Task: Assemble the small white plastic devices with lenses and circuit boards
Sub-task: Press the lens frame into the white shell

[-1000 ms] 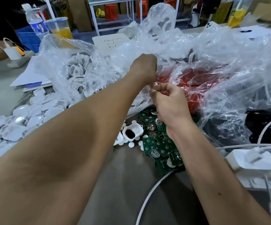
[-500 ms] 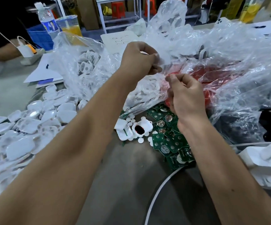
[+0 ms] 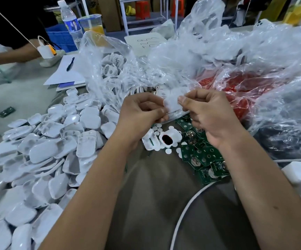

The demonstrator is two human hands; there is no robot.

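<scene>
My left hand (image 3: 142,112) and my right hand (image 3: 209,114) pinch a small white plastic part (image 3: 172,103) between them, above the table. Below the hands lies a heap of green circuit boards (image 3: 202,156) with coin cells. Beside it sits a white shell with a dark red lens (image 3: 168,138) and several small white discs (image 3: 167,151). A large pile of white plastic covers (image 3: 47,150) spreads over the left of the table. A clear bag of white ring-shaped housings (image 3: 111,67) stands behind the hands.
Crumpled clear bags (image 3: 236,51) with red parts (image 3: 241,87) fill the right back. A white cable (image 3: 187,206) curves across the near table. Papers with a pen (image 3: 70,64), a water bottle (image 3: 70,24) and another person's arm (image 3: 10,55) are at the far left.
Both hands have come back toward me from the clear bags and now hold a small white part between them. The view has shifted, showing more of the cover pile at left.
</scene>
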